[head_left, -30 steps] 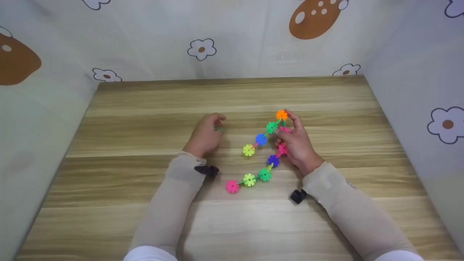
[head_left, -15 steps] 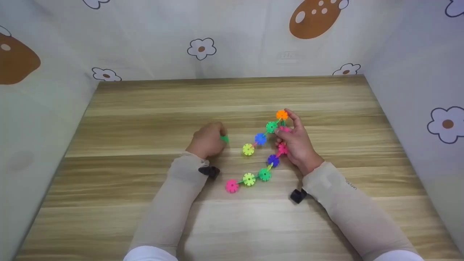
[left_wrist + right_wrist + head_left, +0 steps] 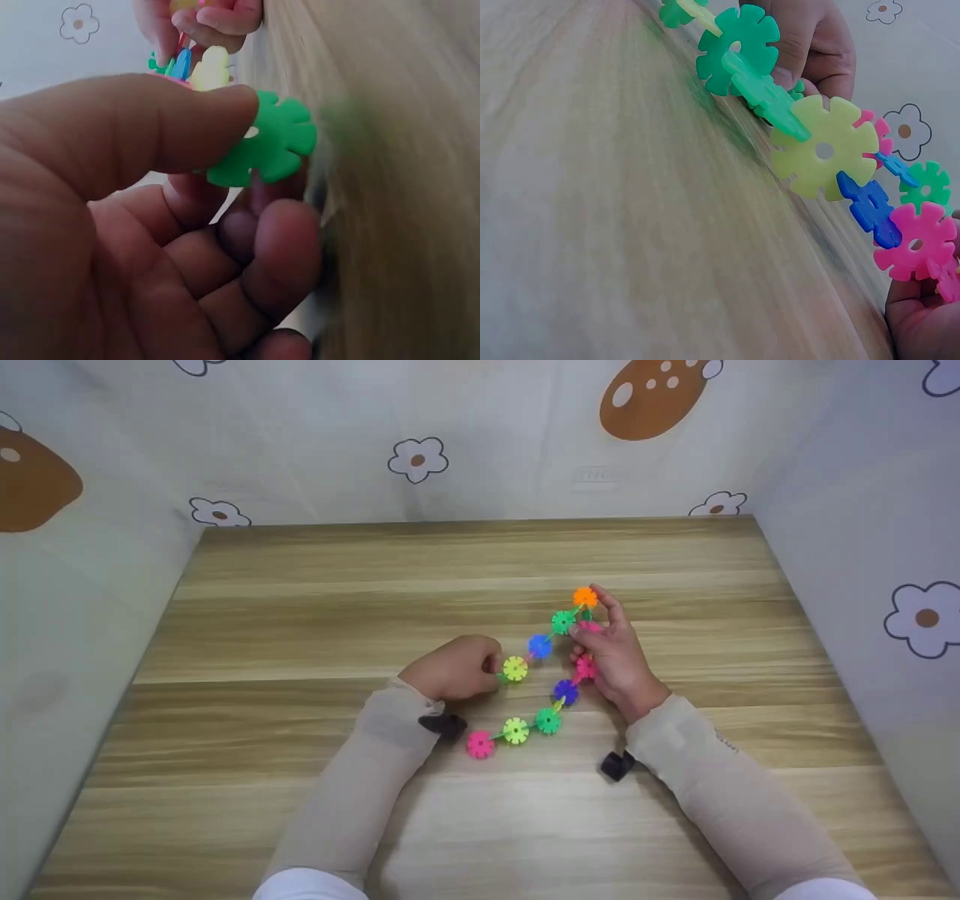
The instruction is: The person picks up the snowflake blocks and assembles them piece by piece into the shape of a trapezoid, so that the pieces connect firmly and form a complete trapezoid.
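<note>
My left hand (image 3: 459,666) pinches a green notched plastic disc (image 3: 289,139) between thumb and fingers. In the head view that disc is mostly hidden and sits right at the yellow disc (image 3: 515,668) ending the upper arm of a chain; whether the two are joined I cannot tell. The chain of interlocking snowflake discs (image 3: 825,150) is pink, blue, green, yellow and orange, folded at the orange disc (image 3: 585,598). Gripping it near this bend, my right hand (image 3: 619,664) covers some discs. The chain's lower arm runs down to a pink disc (image 3: 480,745).
A wood-grain table (image 3: 300,585) lies under both hands. Patterned pale walls (image 3: 495,442) stand at its back and sides. Black camera mounts, one on the left wrist (image 3: 444,726) and one on the right (image 3: 617,766), stick out beside the sleeves.
My left hand has moved right and toward me, bringing the green disc from well left of the chain up to its yellow end disc. The right hand and chain have stayed nearly still.
</note>
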`<state>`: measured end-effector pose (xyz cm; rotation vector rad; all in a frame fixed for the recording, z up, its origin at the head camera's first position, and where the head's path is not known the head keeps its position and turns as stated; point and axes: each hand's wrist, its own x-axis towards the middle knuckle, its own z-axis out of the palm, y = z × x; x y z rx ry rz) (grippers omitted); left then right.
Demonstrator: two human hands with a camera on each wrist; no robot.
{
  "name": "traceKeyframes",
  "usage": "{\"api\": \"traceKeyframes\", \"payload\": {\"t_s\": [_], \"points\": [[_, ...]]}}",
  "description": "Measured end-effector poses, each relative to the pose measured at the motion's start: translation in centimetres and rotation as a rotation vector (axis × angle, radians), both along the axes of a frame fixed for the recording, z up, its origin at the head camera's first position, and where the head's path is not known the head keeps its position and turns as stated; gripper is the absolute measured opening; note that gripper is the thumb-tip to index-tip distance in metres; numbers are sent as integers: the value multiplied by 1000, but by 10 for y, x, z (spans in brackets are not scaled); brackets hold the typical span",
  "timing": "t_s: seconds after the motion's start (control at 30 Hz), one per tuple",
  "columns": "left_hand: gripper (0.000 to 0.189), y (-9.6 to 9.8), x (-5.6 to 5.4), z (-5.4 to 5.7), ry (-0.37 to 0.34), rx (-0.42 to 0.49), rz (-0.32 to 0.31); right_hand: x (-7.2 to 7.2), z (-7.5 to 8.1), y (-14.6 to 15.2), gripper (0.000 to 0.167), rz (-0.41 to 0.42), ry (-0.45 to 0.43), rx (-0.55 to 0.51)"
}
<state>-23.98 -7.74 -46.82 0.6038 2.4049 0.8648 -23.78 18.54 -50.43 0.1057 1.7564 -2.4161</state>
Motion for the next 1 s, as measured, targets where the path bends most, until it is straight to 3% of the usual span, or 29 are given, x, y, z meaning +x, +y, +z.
{"api": "traceKeyframes", "payload": {"t_s": [0.33,0.67,1.0], "points": [[14,3,2,3,-45,59,44,0,1,0,75,-46,-8,-14],[13,6,4,4,-44,66,54,0,1,0,74,-51,-4,-37],[23,10,5,3,8,60,63,0,0,1,76,-32,9,-10]]}}
